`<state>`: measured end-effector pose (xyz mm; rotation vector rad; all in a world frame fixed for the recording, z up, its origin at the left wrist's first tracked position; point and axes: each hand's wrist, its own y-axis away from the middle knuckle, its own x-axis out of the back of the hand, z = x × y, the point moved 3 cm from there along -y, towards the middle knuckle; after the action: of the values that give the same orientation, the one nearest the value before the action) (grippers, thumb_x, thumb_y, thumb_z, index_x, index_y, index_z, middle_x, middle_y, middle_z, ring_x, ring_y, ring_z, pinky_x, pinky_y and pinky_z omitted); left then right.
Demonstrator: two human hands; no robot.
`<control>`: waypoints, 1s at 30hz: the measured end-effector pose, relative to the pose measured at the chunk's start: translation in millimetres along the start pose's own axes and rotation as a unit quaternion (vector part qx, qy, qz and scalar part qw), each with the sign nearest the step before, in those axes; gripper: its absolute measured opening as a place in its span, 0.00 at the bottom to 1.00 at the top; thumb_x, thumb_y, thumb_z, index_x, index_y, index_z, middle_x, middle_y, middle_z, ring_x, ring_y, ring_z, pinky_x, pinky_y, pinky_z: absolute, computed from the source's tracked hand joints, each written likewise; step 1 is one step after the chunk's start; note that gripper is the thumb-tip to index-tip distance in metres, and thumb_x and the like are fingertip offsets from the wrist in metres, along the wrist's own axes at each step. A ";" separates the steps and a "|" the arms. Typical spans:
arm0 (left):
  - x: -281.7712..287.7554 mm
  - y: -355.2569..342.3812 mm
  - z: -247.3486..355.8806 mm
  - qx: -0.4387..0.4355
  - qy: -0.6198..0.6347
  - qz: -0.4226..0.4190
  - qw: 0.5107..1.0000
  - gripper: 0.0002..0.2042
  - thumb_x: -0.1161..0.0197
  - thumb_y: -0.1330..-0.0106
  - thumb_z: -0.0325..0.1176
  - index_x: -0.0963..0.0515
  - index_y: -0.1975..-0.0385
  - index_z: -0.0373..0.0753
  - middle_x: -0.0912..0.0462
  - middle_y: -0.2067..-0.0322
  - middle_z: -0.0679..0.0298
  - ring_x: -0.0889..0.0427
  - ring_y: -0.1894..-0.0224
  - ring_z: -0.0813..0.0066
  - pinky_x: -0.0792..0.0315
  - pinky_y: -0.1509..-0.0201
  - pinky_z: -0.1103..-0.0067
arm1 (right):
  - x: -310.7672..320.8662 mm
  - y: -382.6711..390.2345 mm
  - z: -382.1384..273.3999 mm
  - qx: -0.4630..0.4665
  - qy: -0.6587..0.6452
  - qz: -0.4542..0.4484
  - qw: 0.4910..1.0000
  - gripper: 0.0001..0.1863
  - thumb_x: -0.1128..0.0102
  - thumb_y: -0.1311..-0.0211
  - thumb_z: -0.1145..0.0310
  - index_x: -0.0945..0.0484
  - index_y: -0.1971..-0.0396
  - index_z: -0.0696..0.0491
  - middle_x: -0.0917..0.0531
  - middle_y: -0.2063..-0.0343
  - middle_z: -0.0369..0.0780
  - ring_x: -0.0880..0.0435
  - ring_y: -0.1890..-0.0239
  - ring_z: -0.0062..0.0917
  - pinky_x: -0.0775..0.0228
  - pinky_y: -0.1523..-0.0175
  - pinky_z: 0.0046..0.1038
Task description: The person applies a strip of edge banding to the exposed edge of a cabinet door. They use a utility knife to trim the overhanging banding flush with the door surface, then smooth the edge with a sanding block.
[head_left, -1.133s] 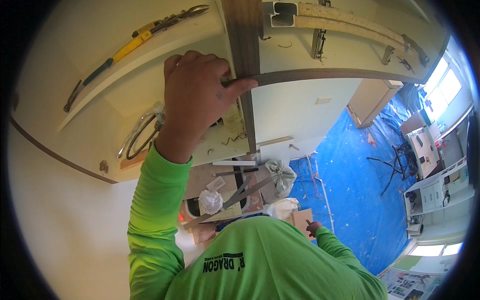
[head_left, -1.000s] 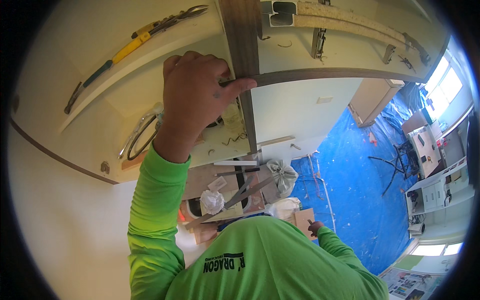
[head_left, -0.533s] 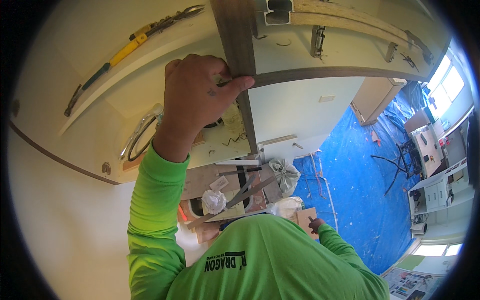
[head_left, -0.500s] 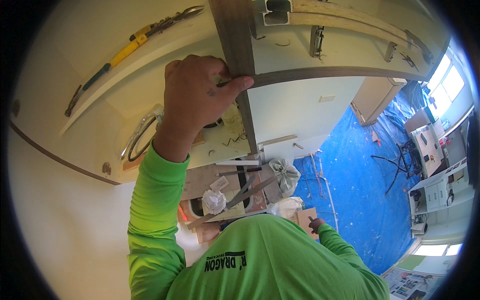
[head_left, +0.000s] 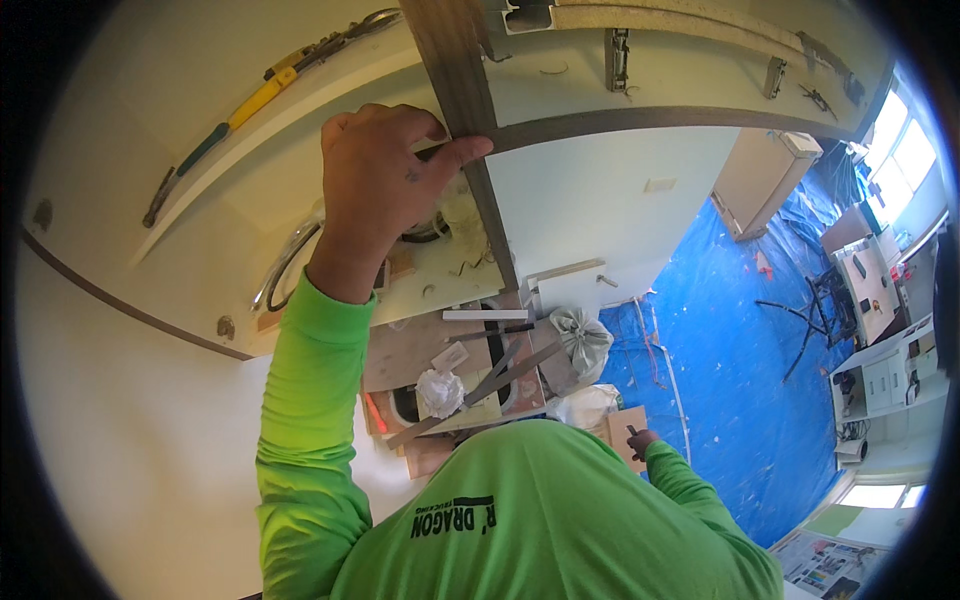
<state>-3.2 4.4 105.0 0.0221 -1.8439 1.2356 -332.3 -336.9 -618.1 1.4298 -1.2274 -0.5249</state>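
- 2 hands show. The left hand point(head_left: 385, 190) is up high, and its grip is clamped on the long dark brown wooden strip point(head_left: 470, 130), thumb on one side and fingers on the other.
- That strip stands up against the white cabinet panel point(head_left: 600, 200), where it meets another dark strip running sideways.
- The right hand point(head_left: 640, 440) is low by the green sleeve, closed on a small dark thing. I cannot tell what it is.
- 1 yellow-handled tool point(head_left: 255, 100) lies on the white ledge, well apart from the hand.
- The strip looks set in place but is held by hand. It looks like fixing it is left to do.
- Blue plastic sheet point(head_left: 740, 340) covers the floor.
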 end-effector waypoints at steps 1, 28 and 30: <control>-0.3 0.6 0.9 -0.006 -0.007 0.009 1.000 0.19 0.20 0.43 0.50 0.15 0.78 0.39 0.15 0.78 0.65 0.19 0.72 0.64 0.30 0.55 0.68 | -0.9 -8.9 9.2 0.051 0.056 -0.009 0.997 0.13 0.38 0.31 0.62 0.17 0.57 0.57 0.11 0.69 0.43 0.08 0.73 0.33 0.19 0.75 0.37; 0.7 4.5 -11.3 -0.016 0.071 -0.057 0.996 0.13 0.27 0.33 0.43 0.14 0.71 0.38 0.14 0.73 0.65 0.18 0.65 0.64 0.32 0.48 0.67 | 33.1 167.7 -242.3 0.404 -0.386 0.040 0.828 0.16 0.45 0.19 0.56 0.20 0.52 0.55 0.24 0.75 0.33 0.20 0.76 0.19 0.26 0.70 0.26; -1.8 5.0 -10.2 -0.043 0.049 -0.045 0.997 0.14 0.28 0.33 0.43 0.15 0.71 0.38 0.15 0.74 0.65 0.19 0.66 0.64 0.31 0.50 0.67 | 40.0 211.4 -283.6 0.439 -0.414 0.010 0.797 0.15 0.45 0.19 0.58 0.21 0.52 0.56 0.27 0.73 0.31 0.23 0.72 0.17 0.25 0.64 0.25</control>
<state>2.3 13.9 101.3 -0.0032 -1.7905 1.0754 -157.4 -210.6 -335.0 2.0272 -2.4083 -0.6266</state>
